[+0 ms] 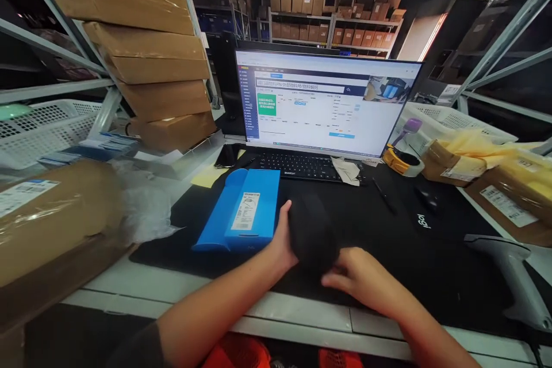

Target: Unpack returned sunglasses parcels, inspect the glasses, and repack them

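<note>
A dark, rounded black case [311, 233] is held up over the desk mat, blending into the black behind it. My left hand [284, 241] grips its left side, thumb up along the edge and the other fingers hidden behind it. At the case's lower right edge, my right hand [357, 276] is closed with curled fingers that pinch there; the exact spot is hard to make out. Just left of my hands lies an open blue box [263, 207] with a white printed label [246, 211] and its flaps spread out.
A monitor [319, 109] stands behind a black keyboard [297, 167]. To the right are a pen [383, 194], a mouse [426, 200], a tape roll [401, 161] and a barcode scanner [513, 276]. Cardboard boxes [159, 57] are stacked left; a wrapped carton [60, 224] sits nearer.
</note>
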The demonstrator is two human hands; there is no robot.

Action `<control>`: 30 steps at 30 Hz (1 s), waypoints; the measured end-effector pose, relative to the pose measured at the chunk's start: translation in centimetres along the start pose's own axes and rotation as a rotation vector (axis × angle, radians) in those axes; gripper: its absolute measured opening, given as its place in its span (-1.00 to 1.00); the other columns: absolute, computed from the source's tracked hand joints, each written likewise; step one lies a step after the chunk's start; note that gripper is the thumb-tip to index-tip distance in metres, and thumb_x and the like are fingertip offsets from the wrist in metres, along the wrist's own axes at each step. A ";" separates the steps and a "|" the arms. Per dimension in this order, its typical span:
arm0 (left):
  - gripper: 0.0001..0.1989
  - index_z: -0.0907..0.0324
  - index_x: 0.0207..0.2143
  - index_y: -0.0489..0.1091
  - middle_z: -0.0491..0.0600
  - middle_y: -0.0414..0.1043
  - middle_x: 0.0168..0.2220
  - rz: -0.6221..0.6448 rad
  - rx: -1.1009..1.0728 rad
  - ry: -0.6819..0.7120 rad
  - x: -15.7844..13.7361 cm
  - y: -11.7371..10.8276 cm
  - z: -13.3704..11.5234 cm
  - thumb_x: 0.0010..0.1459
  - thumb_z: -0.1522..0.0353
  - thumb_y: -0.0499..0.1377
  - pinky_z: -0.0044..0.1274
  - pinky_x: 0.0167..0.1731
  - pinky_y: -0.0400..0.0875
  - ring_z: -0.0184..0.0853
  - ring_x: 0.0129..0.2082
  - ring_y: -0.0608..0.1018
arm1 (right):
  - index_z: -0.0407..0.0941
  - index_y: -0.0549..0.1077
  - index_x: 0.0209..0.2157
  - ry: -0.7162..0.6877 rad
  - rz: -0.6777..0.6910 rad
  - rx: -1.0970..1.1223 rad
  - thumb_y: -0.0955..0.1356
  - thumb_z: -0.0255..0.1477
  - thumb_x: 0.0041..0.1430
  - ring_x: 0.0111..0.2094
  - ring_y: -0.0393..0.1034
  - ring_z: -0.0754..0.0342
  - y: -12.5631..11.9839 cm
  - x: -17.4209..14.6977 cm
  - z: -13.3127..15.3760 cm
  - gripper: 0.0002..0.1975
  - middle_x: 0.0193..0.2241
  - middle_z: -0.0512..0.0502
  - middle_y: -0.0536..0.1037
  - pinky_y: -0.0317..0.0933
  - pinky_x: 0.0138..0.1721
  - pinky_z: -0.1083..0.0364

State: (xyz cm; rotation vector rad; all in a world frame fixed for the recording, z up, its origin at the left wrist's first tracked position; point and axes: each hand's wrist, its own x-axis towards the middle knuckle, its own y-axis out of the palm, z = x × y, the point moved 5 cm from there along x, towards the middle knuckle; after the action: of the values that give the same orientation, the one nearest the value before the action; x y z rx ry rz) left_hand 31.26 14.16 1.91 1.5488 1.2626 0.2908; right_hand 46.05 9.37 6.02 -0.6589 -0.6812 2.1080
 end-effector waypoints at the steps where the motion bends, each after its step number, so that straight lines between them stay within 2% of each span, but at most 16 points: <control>1: -0.19 0.35 0.07 0.42 0.15 0.59 -0.13 0.002 -0.004 -0.002 0.0 -0.1 0.0 0.13 -0.18 0.08 -0.32 -0.04 0.48 -0.11 -0.17 0.62 | -0.16 0.53 -0.43 0.001 -0.009 0.015 0.39 -0.25 0.23 -0.46 0.49 0.08 0.4 0.3 0.2 -0.72 -0.47 -0.06 0.60 0.23 -0.44 0.18; 4: -0.15 0.33 0.10 0.40 0.16 0.59 -0.12 -0.056 0.009 -0.038 -0.1 -0.6 0.1 0.06 -0.21 0.15 -0.25 0.05 0.45 -0.04 -0.08 0.61 | -0.16 0.52 -0.44 0.023 0.026 0.042 0.24 -0.26 0.38 -0.52 0.48 0.11 1.1 0.9 0.4 -0.60 -0.53 -0.05 0.58 0.24 -0.45 0.19; 7: -0.22 0.30 0.10 0.38 0.19 0.57 -0.07 -0.110 0.070 -0.059 -0.1 -1.0 0.5 0.06 -0.12 0.23 -0.21 0.09 0.42 0.00 0.02 0.57 | -0.15 0.50 -0.50 -0.004 0.024 -0.129 0.24 -0.25 0.39 -0.55 0.44 0.12 0.6 0.4 0.6 -0.57 -0.57 -0.04 0.56 0.19 -0.46 0.18; 9: -0.34 0.28 0.09 0.39 0.19 0.56 -0.04 -0.105 0.137 -0.016 -0.1 -1.0 0.6 0.06 0.03 0.30 -0.23 0.10 0.41 -0.02 0.02 0.57 | -0.15 0.48 -0.52 -0.018 0.056 -0.167 0.24 -0.26 0.39 -0.57 0.42 0.12 0.3 -0.1 0.4 -0.56 -0.59 -0.03 0.54 0.17 -0.48 0.18; 12: -0.42 0.22 0.07 0.37 0.15 0.55 -0.03 -0.126 0.195 0.102 -0.1 -1.0 0.5 -0.02 0.25 0.34 -0.28 0.10 0.42 -0.08 0.00 0.58 | -0.14 0.46 -0.47 -0.028 0.110 -0.041 0.19 -0.25 0.42 -0.55 0.42 0.14 -0.3 -0.6 -0.1 -0.56 -0.56 -0.02 0.52 0.20 -0.49 0.21; 15: -0.41 0.25 0.04 0.36 0.19 0.53 -0.02 -0.163 0.206 0.163 0.1 -1.1 0.4 -0.06 0.26 0.34 -0.26 0.10 0.42 -0.04 0.00 0.57 | -0.14 0.42 -0.47 -0.098 0.077 -0.024 0.16 -0.18 0.43 -0.55 0.38 0.15 -1.3 -0.6 -0.4 -0.52 -0.53 -0.03 0.48 0.21 -0.52 0.21; 19: -0.29 0.21 0.09 0.28 0.20 0.46 0.08 -0.195 0.259 0.231 -0.3 -1.1 0.5 -0.13 0.25 0.39 -0.19 0.16 0.33 0.02 0.11 0.49 | -0.13 0.40 -0.50 -0.183 -0.082 -0.116 0.16 -0.10 0.42 -0.58 0.32 0.15 -3.6 -0.7 0.3 -0.47 -0.55 -0.02 0.42 0.18 -0.53 0.19; 23: -0.17 0.21 0.14 0.26 0.21 0.41 0.13 -0.079 0.317 0.253 -1.5 0.3 0.9 -0.24 0.30 0.44 -0.15 0.20 0.27 0.06 0.16 0.42 | -0.10 0.41 -0.50 -0.179 -0.200 -0.171 0.20 -0.05 0.38 -0.57 0.33 0.13 -6.7 0.0 2.0 -0.49 -0.56 -0.01 0.43 0.17 -0.52 0.16; 25: -0.07 0.20 0.18 0.22 0.19 0.34 0.19 0.024 0.464 0.366 -2.2 1.2 0.2 -0.30 0.36 0.45 -0.19 0.25 0.21 0.03 0.21 0.37 | -0.09 0.39 -0.53 -0.177 -0.291 -0.237 0.21 -0.03 0.36 -0.58 0.31 0.11 -8.5 1.6 3.0 -0.48 -0.61 0.00 0.42 0.13 -0.51 0.15; 27: 0.02 0.23 0.21 0.16 0.21 0.27 0.23 0.101 0.718 0.504 -2.8 1.9 -0.6 -0.37 0.40 0.46 -0.20 0.29 0.13 0.02 0.24 0.32 | -0.09 0.35 -0.57 -0.184 -0.455 -0.310 0.20 -0.02 0.34 -0.57 0.28 0.10 -10.3 3.7 4.0 -0.46 -0.64 0.00 0.40 0.08 -0.49 0.13; 28: 0.05 0.26 0.22 0.13 0.23 0.25 0.24 0.128 0.843 0.543 -3.0 2.0 -0.9 -0.38 0.40 0.46 -0.20 0.30 0.11 0.03 0.24 0.31 | -0.09 0.33 -0.59 -0.190 -0.534 -0.335 0.20 -0.01 0.33 -0.56 0.27 0.09 -11.0 4.9 4.3 -0.45 -0.65 0.00 0.39 0.05 -0.48 0.12; 30: 0.07 0.28 0.23 0.10 0.24 0.24 0.23 0.167 1.011 0.571 -3.1 1.7 -1.3 -0.38 0.40 0.45 -0.20 0.30 0.09 0.03 0.24 0.31 | -0.10 0.33 -0.60 -0.199 -0.587 -0.344 0.22 -0.01 0.32 -0.55 0.26 0.09 -11.6 7.5 4.8 -0.45 -0.65 0.01 0.37 0.06 -0.47 0.11</control>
State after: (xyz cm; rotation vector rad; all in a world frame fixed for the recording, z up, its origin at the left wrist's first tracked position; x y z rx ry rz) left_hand 29.99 12.59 5.08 2.5551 1.8803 0.2091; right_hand 45.06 20.49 15.50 -0.3647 -1.2026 1.5325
